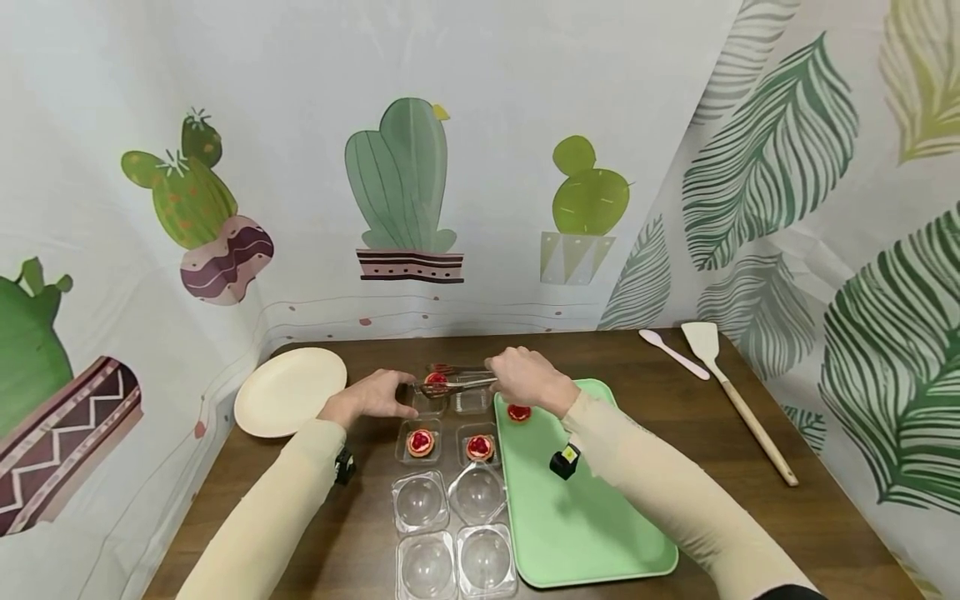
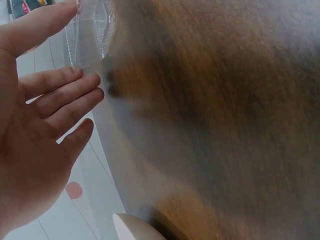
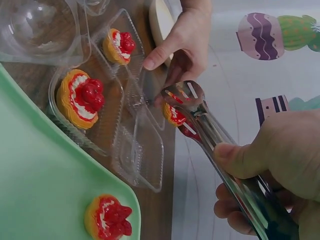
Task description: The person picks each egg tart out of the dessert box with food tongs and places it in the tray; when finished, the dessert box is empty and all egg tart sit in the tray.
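My right hand point(image 1: 525, 379) grips metal tongs point(image 3: 215, 135). Between the tongs' slotted ends is a small red-topped tart point(image 1: 436, 382), at the far-left clear plastic container point(image 1: 430, 406); whether it touches the container's bottom I cannot tell. My left hand point(image 1: 373, 395) is at this container's left side, its fingers fairly straight and the thumb apart, fingertips touching the plastic edge point(image 2: 87, 35). Two other tarts, a left one point(image 1: 421, 442) and a right one point(image 1: 480, 447), sit in the nearer containers. One more tart point(image 1: 518, 412) lies on the green tray point(image 1: 585, 533).
Domed clear lids point(image 1: 420, 502) extend toward me from the containers. A cream plate point(image 1: 291, 392) stands at the back left. A white spatula point(image 1: 742, 408) with a wooden handle and a pale pink spoon point(image 1: 675, 354) lie at the right. A patterned cloth point(image 1: 495, 167) hangs behind the table.
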Demonstrator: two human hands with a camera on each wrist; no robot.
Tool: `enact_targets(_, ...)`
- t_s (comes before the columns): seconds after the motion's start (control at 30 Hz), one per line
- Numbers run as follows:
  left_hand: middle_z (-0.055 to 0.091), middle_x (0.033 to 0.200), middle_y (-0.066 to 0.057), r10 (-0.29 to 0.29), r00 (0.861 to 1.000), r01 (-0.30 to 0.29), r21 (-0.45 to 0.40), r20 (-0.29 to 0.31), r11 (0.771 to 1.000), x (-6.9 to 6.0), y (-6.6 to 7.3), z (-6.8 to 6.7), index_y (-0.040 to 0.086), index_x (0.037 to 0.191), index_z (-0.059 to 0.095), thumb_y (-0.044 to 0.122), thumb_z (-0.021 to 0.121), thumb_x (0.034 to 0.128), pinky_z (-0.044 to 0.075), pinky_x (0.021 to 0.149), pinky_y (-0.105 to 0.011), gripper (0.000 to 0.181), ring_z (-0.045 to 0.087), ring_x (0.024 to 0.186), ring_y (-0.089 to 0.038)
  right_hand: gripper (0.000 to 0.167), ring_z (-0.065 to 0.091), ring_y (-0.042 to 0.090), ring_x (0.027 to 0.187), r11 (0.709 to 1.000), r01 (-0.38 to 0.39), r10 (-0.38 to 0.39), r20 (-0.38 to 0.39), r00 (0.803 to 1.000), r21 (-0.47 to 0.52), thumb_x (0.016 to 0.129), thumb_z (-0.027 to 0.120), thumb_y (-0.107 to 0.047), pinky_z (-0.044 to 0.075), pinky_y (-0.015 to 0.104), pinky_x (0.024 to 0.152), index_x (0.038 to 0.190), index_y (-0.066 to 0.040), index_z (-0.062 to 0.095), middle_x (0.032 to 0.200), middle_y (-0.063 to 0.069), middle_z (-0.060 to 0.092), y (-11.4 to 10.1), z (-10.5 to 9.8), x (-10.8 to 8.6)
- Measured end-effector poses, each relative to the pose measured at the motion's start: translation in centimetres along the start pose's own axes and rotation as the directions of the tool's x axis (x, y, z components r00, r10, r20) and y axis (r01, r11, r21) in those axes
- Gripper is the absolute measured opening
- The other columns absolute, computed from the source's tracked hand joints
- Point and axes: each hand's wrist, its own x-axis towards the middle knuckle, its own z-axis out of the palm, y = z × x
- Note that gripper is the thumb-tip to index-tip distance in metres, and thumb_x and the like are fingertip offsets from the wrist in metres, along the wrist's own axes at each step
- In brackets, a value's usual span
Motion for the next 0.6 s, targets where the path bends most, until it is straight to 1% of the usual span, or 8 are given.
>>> enact_targets(0.1,0.062,0.130,-0.016,0.003,1.000,-0.003,-0.002,-0.004,1.000,0.0,0.0,0.1,0.002,0.132,0.057,0.041,0.080,0.0757,0.045,0.105,-0.045,0.072,0.056,0.123,-0.032,0.016,0.062,0.021,0.067,1.000,-0.006,0.006,-0.014,1.000,0.021,0.089,0.071,-0.022,0.048,0.034,0.051,0.100,-0.010,0.070,0.076,0.002,0.066,0.5,-0.2,-0.4)
enact_targets(0.37,0.062,0.129,-0.017,0.011,1.000,-0.010,-0.004,0.003,1.000,0.0,0.0,0.2,0.001,0.131,0.057,0.040,0.080,0.0764,0.045,0.105,-0.046,0.071,0.056,0.122,-0.032,0.019,0.064,0.024,0.067,0.999,-0.029,0.030,-0.054,0.998,0.019,0.090,0.069,-0.021,0.048,0.034,0.049,0.105,-0.010,0.069,0.085,0.007,0.070,1.9,-0.9,-2.2)
enact_targets(0.5,0.062,0.128,-0.017,0.023,1.000,-0.023,-0.003,-0.002,1.000,-0.1,0.0,0.1,0.001,0.131,0.058,0.041,0.080,0.0761,0.045,0.104,-0.047,0.071,0.057,0.121,-0.033,0.021,0.063,0.022,0.066,0.998,-0.048,0.050,-0.070,0.996,0.042,0.089,0.070,-0.020,0.048,0.034,0.049,0.107,-0.009,0.069,0.085,0.007,0.070,2.8,-1.4,-3.2)
enact_targets(0.6,0.062,0.128,-0.018,0.028,1.000,-0.028,-0.010,-0.006,1.000,-0.2,0.0,0.0,0.000,0.131,0.057,0.041,0.080,0.0760,0.045,0.104,-0.047,0.072,0.057,0.122,-0.033,0.023,0.060,0.018,0.062,0.997,-0.057,0.061,-0.077,0.995,0.053,0.089,0.071,-0.020,0.044,0.031,0.046,0.108,-0.008,0.068,0.086,0.007,0.070,3.5,-1.7,-4.0)
